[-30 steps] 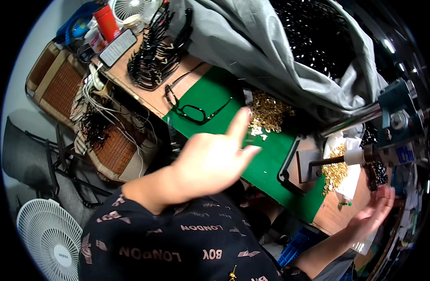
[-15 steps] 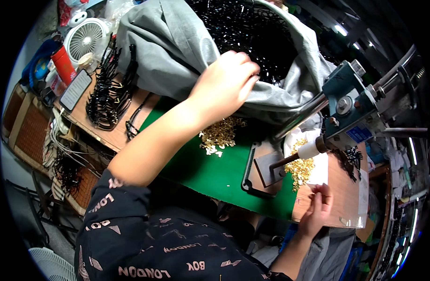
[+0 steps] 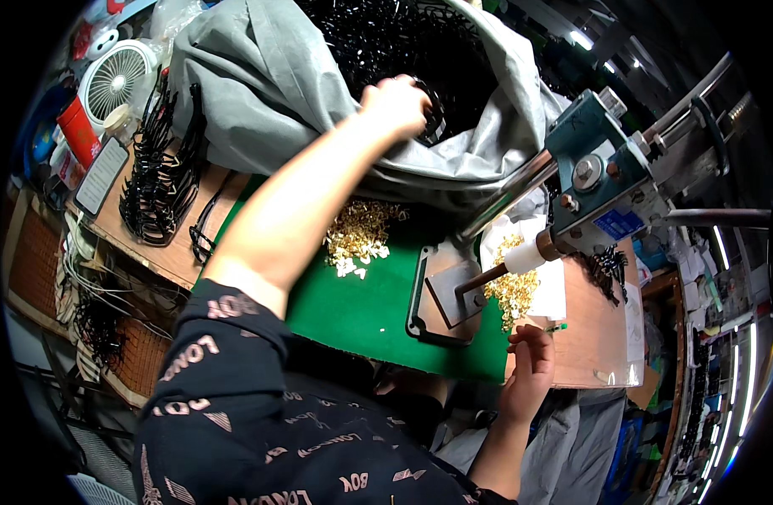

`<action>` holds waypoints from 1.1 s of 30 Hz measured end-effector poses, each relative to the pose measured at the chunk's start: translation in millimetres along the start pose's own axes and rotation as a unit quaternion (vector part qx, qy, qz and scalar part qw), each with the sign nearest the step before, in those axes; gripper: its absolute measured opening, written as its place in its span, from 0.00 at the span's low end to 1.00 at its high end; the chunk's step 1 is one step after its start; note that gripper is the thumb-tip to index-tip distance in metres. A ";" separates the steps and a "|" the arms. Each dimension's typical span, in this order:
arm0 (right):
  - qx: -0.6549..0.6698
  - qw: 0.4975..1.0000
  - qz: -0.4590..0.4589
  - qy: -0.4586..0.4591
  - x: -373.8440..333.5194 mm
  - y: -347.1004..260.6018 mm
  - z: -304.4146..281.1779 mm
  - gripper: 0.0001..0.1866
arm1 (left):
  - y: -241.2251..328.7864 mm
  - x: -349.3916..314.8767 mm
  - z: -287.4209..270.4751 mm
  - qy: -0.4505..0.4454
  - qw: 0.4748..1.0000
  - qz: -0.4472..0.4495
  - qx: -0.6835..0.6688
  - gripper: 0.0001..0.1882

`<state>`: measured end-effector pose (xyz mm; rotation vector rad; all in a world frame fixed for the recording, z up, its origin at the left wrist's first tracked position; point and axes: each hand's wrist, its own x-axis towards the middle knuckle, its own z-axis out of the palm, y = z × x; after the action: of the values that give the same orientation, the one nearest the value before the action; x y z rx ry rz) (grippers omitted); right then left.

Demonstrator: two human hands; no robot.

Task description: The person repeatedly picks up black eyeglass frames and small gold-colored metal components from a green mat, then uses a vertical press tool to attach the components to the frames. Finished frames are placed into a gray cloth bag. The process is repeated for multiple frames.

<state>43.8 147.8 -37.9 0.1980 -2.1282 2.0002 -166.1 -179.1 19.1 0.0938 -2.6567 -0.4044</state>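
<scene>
My left hand point(image 3: 395, 108) reaches to the rim of a large grey cloth sack point(image 3: 269, 93) filled with glossy black pieces point(image 3: 378, 38). Its fingers are closed around a glossy black curved piece point(image 3: 435, 114), which overlaps the rim. At the table's front edge, my right hand point(image 3: 530, 358) has curled fingers beside a pile of small gold-coloured pieces point(image 3: 513, 290); whatever they hold, if anything, is hidden. Between my hands stands a teal hand press point(image 3: 584, 172), its rod coming down over a metal plate point(image 3: 454, 295) on a black-edged base.
A second pile of gold pieces point(image 3: 357, 236) lies on the green mat point(image 3: 353, 324). At left are a bundle of black pieces point(image 3: 159, 177), a phone point(image 3: 100, 177), a red cylinder point(image 3: 79, 133) and a white fan point(image 3: 117, 80). More black pieces point(image 3: 604, 273) lie behind the press.
The whole view has shifted, so the table appears further left. My left hand now has a black curved piece at its fingers. My right hand stays near the gold pile, fingers curled.
</scene>
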 end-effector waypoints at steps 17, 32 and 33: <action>-0.179 0.938 -0.078 -0.286 34.3 2.7 103.0 0.08 | -47.7 -161.8 -122.1 0.251 0.833 0.174 -0.462 0.22; -0.383 0.814 -0.227 -0.373 55.3 68.4 178.3 0.04 | -60.7 -272.0 -145.6 0.089 0.782 0.074 -0.612 0.24; -0.397 0.805 -0.245 -0.367 55.0 70.5 177.6 0.03 | -49.6 -273.7 -139.6 0.091 0.763 0.044 -0.639 0.27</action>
<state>-37.8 -21.8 -102.2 1.3641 -2.7239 0.6492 141.1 -227.8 8.4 -0.3905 -1.6617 -1.9077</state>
